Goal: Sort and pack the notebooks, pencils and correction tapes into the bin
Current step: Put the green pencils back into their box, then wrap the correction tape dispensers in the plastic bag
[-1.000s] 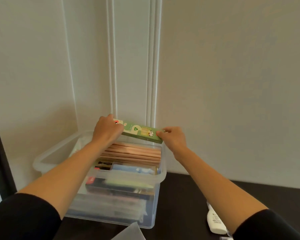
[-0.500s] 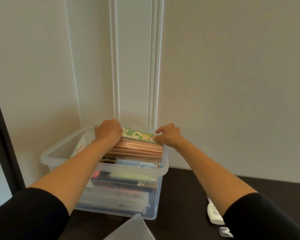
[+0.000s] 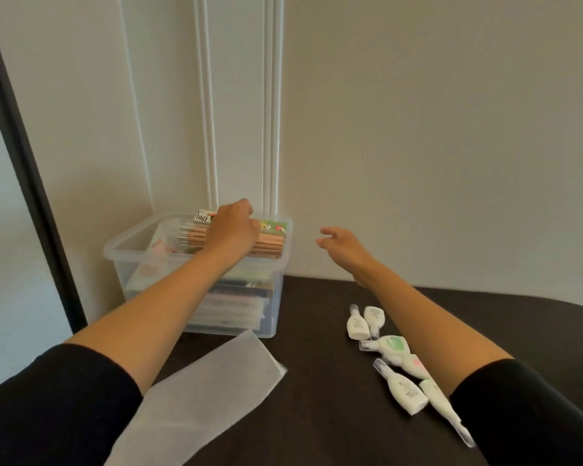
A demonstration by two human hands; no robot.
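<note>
left sleeve [image 3: 58,398]: black | right sleeve [image 3: 525,408]: black | forearms [image 3: 155,307]: bare

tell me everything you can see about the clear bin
The bin is a clear plastic box with a thick rim and no lid, upright on the dark table by the wall. Stacked notebooks fill its lower part; pencils lie on top, near the rim. The left hand rests on the pencils; the right hand hovers beside it, touching nothing.
</note>
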